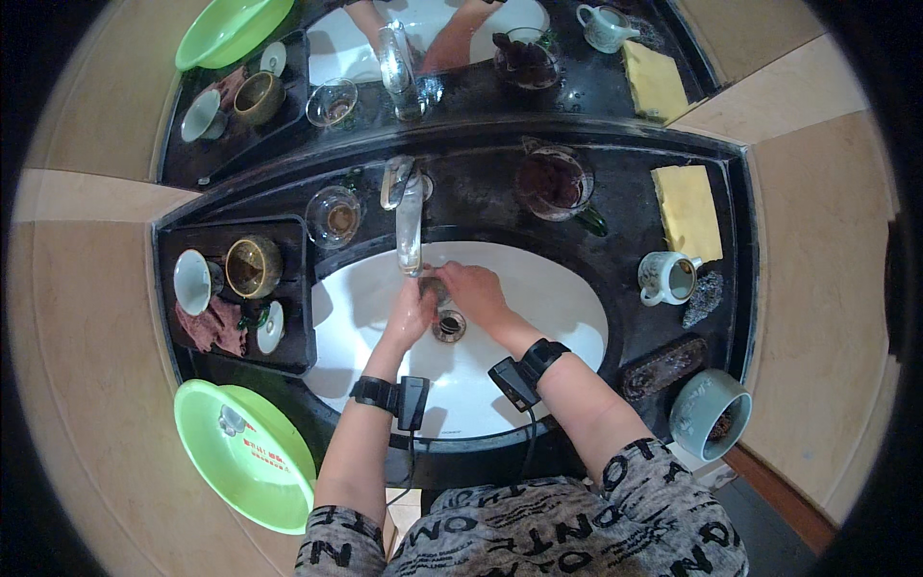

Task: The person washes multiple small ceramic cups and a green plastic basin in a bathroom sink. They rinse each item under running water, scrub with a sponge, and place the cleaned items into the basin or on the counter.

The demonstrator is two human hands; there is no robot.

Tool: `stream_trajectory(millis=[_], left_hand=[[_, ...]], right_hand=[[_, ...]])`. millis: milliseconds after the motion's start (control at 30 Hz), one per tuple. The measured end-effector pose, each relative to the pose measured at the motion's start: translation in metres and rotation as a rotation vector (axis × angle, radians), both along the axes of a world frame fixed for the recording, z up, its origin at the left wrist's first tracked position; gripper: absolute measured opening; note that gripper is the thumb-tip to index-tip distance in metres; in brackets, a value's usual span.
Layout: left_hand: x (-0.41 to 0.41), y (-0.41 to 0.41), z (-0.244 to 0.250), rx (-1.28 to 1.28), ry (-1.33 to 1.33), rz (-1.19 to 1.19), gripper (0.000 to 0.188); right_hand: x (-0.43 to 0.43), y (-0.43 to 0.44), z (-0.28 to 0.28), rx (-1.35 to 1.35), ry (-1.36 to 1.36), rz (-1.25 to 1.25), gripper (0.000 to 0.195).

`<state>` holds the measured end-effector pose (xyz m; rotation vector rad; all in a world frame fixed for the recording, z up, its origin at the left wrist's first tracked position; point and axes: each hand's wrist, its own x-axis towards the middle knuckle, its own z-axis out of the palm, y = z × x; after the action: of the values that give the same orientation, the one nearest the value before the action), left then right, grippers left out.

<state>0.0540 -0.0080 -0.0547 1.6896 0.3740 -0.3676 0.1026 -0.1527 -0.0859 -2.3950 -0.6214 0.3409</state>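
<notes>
Under the spout of the chrome faucet (409, 231), my left hand (411, 314) and my right hand (472, 288) meet over the white oval sink (533, 353). Between them is a small greyish, see-through object (435, 288), mostly covered by my fingers; its exact kind cannot be made out. My left hand has it from the left side, and the fingers of my right hand reach its top edge. Just below the hands lies the metal drain (448, 327). Both hands look wet.
Left, a dark tray (306, 317) holds a brown bowl (253, 267), a white cup (193, 283), a lid (270, 328) and a pink cloth (211, 324). A glass dish (333, 216) and glass pitcher (554, 184) flank the faucet. Rightward are a yellow sponge (689, 213), teapot (667, 278) and pot (703, 404). A green basin (245, 454) is lower left.
</notes>
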Motion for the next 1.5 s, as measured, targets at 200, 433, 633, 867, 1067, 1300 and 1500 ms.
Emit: stream_trajectory(millis=[200,433,633,867,1067,1300,1500], left_hand=[[-0.003,0.004,-0.011,0.418,-0.359,-0.097,0.041],[0.02,-0.016,0.026,0.721,-0.104,-0.258,0.026],[0.023,-0.025,0.022,0.923,-0.233,-0.294,0.027],[0.008,0.005,-0.004,0.77,-0.005,-0.28,0.022],[-0.009,0.01,-0.029,0.431,-0.037,-0.065,0.024],[-0.01,0.011,-0.022,0.369,0.228,-0.029,0.023],[0.0,-0.01,0.05,0.813,-0.524,-0.208,0.024]], right_hand=[[0.0,0.0,0.007,0.469,1.037,-0.243,0.025],[-0.011,-0.004,-0.007,0.42,0.711,-0.253,0.023],[-0.019,0.008,-0.016,0.912,1.049,-0.507,0.019],[-0.011,0.007,0.02,0.021,0.319,-0.107,0.02],[-0.007,0.011,0.013,0.586,0.542,-0.169,0.023],[0.006,0.012,0.008,0.243,0.33,-0.057,0.02],[0.011,0.006,-0.001,0.091,0.305,-0.176,0.027]])
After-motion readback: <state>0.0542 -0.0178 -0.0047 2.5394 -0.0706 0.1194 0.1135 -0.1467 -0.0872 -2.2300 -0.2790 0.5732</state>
